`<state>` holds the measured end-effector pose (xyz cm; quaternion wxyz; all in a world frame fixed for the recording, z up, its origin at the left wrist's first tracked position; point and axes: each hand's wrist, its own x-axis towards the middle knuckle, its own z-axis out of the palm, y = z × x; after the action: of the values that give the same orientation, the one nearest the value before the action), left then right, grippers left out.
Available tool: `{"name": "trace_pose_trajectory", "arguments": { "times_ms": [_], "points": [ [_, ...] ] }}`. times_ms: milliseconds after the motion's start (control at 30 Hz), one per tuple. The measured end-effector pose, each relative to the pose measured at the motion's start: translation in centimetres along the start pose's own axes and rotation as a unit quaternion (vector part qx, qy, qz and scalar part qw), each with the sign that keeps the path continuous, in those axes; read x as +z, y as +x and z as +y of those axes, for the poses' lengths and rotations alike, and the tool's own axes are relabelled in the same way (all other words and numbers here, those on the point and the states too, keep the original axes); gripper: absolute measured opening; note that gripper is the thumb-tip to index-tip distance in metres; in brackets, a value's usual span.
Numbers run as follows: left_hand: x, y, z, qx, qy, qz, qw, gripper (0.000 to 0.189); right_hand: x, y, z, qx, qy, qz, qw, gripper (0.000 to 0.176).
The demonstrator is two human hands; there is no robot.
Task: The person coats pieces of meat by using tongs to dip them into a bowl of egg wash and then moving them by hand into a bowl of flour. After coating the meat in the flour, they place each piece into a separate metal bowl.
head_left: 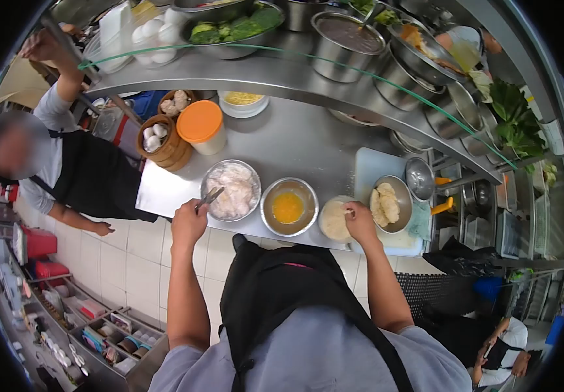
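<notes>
My left hand [189, 224] is closed on metal tongs [213, 195], whose tips reach over a bowl of pale, floury pieces [232, 189]. In the middle stands a steel bowl with beaten yellow egg [288, 207]. My right hand [360, 222] has its fingers pinched at the rim of a round container of light crumbs [336, 218]; whether they hold anything is too small to tell. Right of that hand, a steel bowl holds pale yellow, coated pieces [386, 204] on a white cutting board [368, 163].
Behind the bowls are an orange-lidded tub [201, 122], bamboo steamers [164, 147] and a white bowl of yellow shreds [243, 99]. A steel shelf [275, 75] with pots overhangs the table. A co-worker [79, 163] stands at the left; another person is at lower right.
</notes>
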<state>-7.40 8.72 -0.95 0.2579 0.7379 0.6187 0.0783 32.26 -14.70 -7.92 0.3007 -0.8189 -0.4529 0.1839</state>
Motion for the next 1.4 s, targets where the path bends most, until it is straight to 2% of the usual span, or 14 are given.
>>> {"name": "trace_pose_trajectory", "arguments": {
  "times_ms": [100, 233, 267, 400, 500, 700, 867, 967, 1100, 1167, 1400],
  "points": [
    [-0.9, 1.2, 0.6, 0.031, 0.017, 0.028, 0.999, 0.027, -0.3, 0.6, -1.0, 0.022, 0.004, -0.017, 1.0, 0.019],
    [-1.7, 1.9, 2.5, 0.078, 0.084, 0.045, 0.992, 0.026, -0.3, 1.0, -1.0, -0.004, 0.016, -0.012, 1.0, 0.019],
    [-0.6, 3.0, 1.4, 0.119, 0.103, 0.067, 0.985, 0.025, -0.2, 1.1, -0.9, -0.003, 0.017, -0.013, 1.0, 0.019],
    [-0.8, 4.7, 3.5, 0.167, 0.169, 0.055, 0.97, 0.019, -0.1, 1.1, -0.9, -0.006, 0.03, -0.024, 0.999, 0.02],
    [-0.5, 6.9, 3.7, 0.115, 0.201, 0.0, 0.973, 0.022, -0.4, 1.0, -1.1, 0.002, 0.035, -0.023, 0.999, 0.021],
    [-0.1, 10.2, 2.3, 0.074, 0.137, -0.04, 0.987, 0.025, -0.7, 0.4, -0.6, 0.025, 0.034, -0.043, 0.998, 0.023],
    [0.5, 11.8, 0.8, 0.13, 0.093, -0.083, 0.984, 0.025, -0.2, -0.1, -1.1, 0.032, 0.036, -0.012, 0.999, 0.022],
    [0.6, 12.4, -0.1, 0.153, 0.039, -0.078, 0.984, 0.026, 0.0, -0.3, -1.8, 0.047, 0.03, -0.008, 0.998, 0.022],
    [0.4, 13.2, -0.7, 0.15, -0.001, -0.11, 0.983, 0.027, 0.4, -0.3, -3.2, 0.049, 0.034, 0.0, 0.998, 0.022],
    [0.7, 13.6, -1.4, 0.201, -0.05, -0.097, 0.973, 0.026, 0.5, -0.3, -4.1, 0.058, 0.022, 0.002, 0.998, 0.022],
    [-0.1, 14.3, -0.1, 0.232, 0.01, -0.103, 0.967, 0.025, 1.2, -0.9, -6.5, 0.082, 0.014, 0.019, 0.996, 0.022]
  ]
}}
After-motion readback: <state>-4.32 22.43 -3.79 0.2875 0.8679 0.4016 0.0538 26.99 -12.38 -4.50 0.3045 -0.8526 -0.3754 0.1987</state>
